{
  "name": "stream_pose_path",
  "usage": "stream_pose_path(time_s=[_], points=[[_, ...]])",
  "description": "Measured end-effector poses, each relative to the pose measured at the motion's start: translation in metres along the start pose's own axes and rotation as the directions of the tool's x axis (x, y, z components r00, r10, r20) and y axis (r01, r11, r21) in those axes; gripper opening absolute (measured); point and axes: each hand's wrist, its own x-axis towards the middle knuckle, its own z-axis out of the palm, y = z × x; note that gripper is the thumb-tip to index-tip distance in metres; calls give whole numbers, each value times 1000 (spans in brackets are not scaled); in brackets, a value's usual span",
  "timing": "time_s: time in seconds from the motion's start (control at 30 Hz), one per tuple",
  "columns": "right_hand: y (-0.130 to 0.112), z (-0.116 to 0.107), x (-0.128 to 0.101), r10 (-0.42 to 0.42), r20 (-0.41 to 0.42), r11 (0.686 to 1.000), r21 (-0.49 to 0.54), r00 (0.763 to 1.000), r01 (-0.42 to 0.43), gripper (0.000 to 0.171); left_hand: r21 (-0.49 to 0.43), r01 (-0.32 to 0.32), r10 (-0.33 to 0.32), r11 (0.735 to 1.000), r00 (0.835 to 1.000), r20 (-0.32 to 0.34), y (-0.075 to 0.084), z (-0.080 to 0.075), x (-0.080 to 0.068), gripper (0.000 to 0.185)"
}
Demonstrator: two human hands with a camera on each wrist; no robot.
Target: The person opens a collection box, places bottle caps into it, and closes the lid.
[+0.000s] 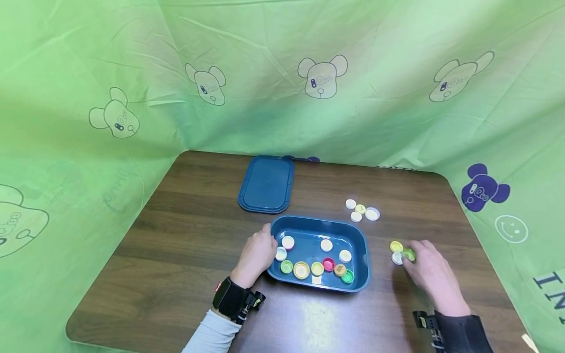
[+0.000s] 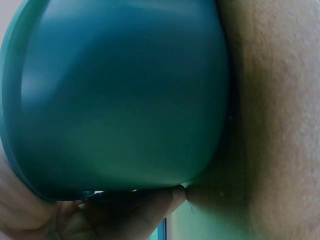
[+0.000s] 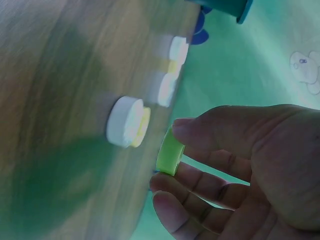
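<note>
Toward the near edge of the surface (image 1: 176, 274), a little left of its middle, my left hand (image 1: 256, 255) curls its fingers (image 2: 150, 210) round the left end of the blue tray (image 1: 359, 245) and grips its rim. Inside the tray lie bottle caps (image 1: 309, 262): white ones across the middle and a row of green, yellow, pink and orange ones along its near wall. Behind the tray, toward the far edge, a blue lid (image 1: 267, 184) lies flat. Right of the tray, a small cluster of white and yellow caps (image 1: 361, 211) sits well apart from my hands. Further right and nearer to me, my right hand (image 1: 430, 272) pinches a light green cap (image 3: 170, 151) between thumb and fingers, lifted just off the wood. Just beside it, a white cap (image 3: 124, 121) and a yellow cap (image 1: 396, 246) rest on the surface, touching each other.
</note>
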Motion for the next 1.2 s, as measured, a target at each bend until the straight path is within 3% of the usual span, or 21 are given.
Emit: stream_pose_path(time_s=[0.43, 0.73, 1.2], points=[[-41, -12, -1, -8, 2, 1000, 1, 1000, 8, 41, -1, -8, 8, 1000, 1000, -10, -1, 0, -1, 42], [-71, -19, -3, -66, -13, 998, 16, 998, 66, 41, -3, -11, 11, 1000, 1000, -13, 0, -1, -1, 42], [-126, -6, -2, -164, 42, 986, 13, 985, 164, 36, 1, -18, 18, 1000, 1000, -9, -1, 0, -1, 43]])
